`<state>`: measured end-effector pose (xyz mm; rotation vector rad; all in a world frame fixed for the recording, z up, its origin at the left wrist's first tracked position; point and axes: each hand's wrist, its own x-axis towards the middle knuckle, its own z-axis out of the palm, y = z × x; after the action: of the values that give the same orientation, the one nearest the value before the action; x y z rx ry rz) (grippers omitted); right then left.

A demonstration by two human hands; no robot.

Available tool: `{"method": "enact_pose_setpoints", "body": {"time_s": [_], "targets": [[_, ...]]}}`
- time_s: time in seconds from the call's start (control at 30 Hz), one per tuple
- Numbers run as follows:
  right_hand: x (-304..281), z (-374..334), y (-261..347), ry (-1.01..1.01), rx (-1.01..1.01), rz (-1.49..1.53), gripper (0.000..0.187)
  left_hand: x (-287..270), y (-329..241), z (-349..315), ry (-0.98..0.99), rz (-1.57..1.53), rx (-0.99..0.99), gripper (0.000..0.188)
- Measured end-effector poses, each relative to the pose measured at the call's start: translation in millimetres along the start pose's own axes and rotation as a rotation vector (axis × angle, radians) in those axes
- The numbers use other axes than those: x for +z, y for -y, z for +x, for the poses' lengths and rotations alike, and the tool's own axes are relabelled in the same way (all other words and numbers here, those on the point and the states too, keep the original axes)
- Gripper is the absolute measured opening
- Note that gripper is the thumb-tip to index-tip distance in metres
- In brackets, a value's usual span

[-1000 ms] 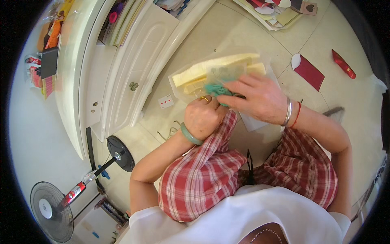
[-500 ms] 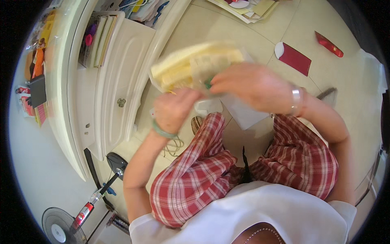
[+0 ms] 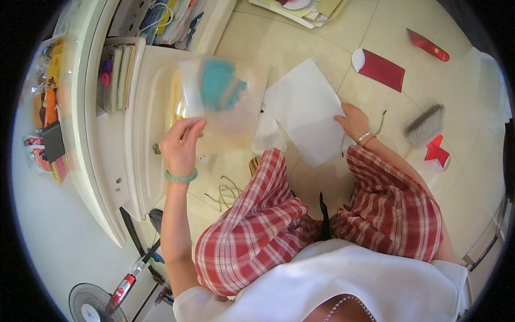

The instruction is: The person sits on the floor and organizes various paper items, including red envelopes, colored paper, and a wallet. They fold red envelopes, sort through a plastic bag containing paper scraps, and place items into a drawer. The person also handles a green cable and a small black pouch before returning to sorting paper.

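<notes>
In my left hand (image 3: 181, 147), thumb and fingers pinch the lower edge of a translucent plastic sleeve (image 3: 241, 126) with a turquoise patch and yellowish parts. Motion blur hides its finer details. It is held up in front of the open drawer at the left. My right hand (image 3: 354, 122) is closed on the right edge of a white sheet of paper (image 3: 306, 110), with the thumb on top and the other fingers partly hidden. The sheet is tilted over the floor tiles ahead of my knees.
A white cabinet (image 3: 110, 139) with folders lines the left. Ahead lie a stack of papers (image 3: 316, 19), a dark red envelope (image 3: 382, 71) and a red packet (image 3: 427, 45). A grey brush (image 3: 425, 126) lies right, string (image 3: 225, 193) near my left knee, a fan (image 3: 88, 306) lower left.
My hands have moved apart. The left carried the plastic sleeve left toward the cabinet; the right let go of it, moved right and took the white sheet's edge.
</notes>
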<state>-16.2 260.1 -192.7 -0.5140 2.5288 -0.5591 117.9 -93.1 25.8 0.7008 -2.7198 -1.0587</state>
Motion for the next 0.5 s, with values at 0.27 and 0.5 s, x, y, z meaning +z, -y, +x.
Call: {"method": "enact_pose_setpoints", "body": {"time_s": [0.27,0.5], "targets": [[-113.1,-25.0,-15.2,-0.608,-0.660,-0.008,0.024,-0.8,-16.8,-4.7,0.099,-0.074,0.024,0.006],[-127.4,-41.4,-35.3,-0.736,-0.517,0.144,0.025,21.2,-49.8,6.4,0.226,-0.153,0.104,0.008]]}}
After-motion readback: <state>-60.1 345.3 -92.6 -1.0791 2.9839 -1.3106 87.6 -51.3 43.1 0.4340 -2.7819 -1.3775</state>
